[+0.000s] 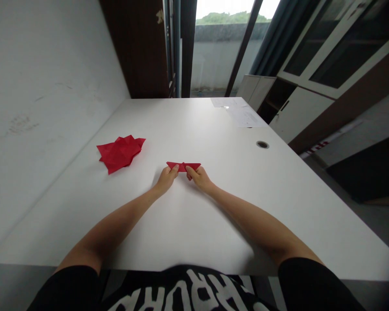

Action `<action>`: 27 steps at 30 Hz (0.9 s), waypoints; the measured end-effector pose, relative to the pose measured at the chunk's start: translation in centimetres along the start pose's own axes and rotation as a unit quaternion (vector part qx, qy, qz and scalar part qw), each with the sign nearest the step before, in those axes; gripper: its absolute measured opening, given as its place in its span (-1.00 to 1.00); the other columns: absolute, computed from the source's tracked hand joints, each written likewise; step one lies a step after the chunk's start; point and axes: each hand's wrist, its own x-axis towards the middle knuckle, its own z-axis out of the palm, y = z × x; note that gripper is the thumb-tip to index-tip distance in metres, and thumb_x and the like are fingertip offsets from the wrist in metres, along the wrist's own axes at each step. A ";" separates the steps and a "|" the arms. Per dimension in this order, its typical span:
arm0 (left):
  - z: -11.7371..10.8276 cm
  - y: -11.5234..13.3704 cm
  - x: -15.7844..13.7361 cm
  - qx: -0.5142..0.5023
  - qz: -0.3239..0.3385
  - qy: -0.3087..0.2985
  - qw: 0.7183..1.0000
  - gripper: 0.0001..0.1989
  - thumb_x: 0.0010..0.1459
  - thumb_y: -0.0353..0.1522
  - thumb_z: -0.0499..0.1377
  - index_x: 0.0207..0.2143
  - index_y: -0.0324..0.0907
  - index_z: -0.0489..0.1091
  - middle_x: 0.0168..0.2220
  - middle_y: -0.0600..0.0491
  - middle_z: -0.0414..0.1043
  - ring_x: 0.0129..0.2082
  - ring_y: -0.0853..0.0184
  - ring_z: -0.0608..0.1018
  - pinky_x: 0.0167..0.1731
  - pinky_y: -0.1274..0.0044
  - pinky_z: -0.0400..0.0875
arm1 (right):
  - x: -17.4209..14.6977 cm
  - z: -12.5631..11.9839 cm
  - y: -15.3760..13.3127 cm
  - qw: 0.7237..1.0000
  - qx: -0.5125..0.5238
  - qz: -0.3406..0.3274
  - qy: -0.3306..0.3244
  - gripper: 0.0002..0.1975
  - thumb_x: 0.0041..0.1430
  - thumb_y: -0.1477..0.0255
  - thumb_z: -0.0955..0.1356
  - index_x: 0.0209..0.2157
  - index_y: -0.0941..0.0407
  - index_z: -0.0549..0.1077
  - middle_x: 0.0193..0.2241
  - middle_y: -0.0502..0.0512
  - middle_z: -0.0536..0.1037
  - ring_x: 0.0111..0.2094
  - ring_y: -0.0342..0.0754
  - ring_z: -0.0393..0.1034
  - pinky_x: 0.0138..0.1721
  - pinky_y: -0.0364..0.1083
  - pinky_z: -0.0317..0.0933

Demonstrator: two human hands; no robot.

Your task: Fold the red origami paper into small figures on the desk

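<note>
Between my two hands is a small folded piece of red paper point(182, 166), long and narrow with pointed ends and a small peak at its middle. My left hand point(167, 177) pinches its left part, thumb on the near face. On the right part, my right hand point(199, 177) grips it the same way, with the fingers curled behind and below. Both hands are close together over the white table point(194, 224). Whether the paper touches the tabletop I cannot tell. To the left lies a stack of red folded paper point(120, 152) with several pointed corners.
White paper sheets point(243, 114) lie at the table's far right. A round cable hole point(262, 144) sits near the right edge. The wall point(45, 108) borders the table on the left. Cabinets point(298, 112) stand beyond the right edge, and a glass door point(223, 52) is behind.
</note>
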 end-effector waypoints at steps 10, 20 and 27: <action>0.0 -0.3 0.0 0.010 0.002 0.000 1.000 -0.45 0.18 0.09 0.16 -0.55 -0.18 0.23 -0.60 0.18 0.10 -0.59 0.47 0.14 -0.54 0.54 0.03 | 0.0 -0.1 -0.3 0.999 0.005 -0.024 -0.031 -0.47 0.33 0.04 0.26 -0.58 0.11 0.34 -0.61 -0.03 0.37 -0.52 -0.15 0.24 -0.36 -0.12 0.16; -0.8 -1.5 0.8 0.088 0.030 0.067 0.993 -0.61 0.21 -0.07 0.19 -0.40 -0.24 0.46 -0.58 0.16 0.24 -0.58 0.45 0.23 -0.53 0.56 0.09 | 0.6 -0.8 0.0 0.994 0.034 -0.010 0.103 -0.58 0.23 0.00 0.34 -0.41 0.08 0.36 -0.59 -0.08 0.36 -0.54 -0.16 0.23 -0.46 -0.14 0.13; -1.0 -0.9 0.9 0.069 0.040 0.126 0.989 -0.70 0.17 -0.12 0.23 -0.34 -0.19 0.39 -0.48 0.14 0.38 -0.57 0.46 0.31 -0.52 0.58 0.18 | 0.4 -1.5 0.0 0.995 -0.034 -0.031 0.090 -0.66 0.25 0.07 0.35 -0.31 0.08 0.41 -0.55 -0.08 0.40 -0.52 -0.15 0.28 -0.45 -0.14 0.15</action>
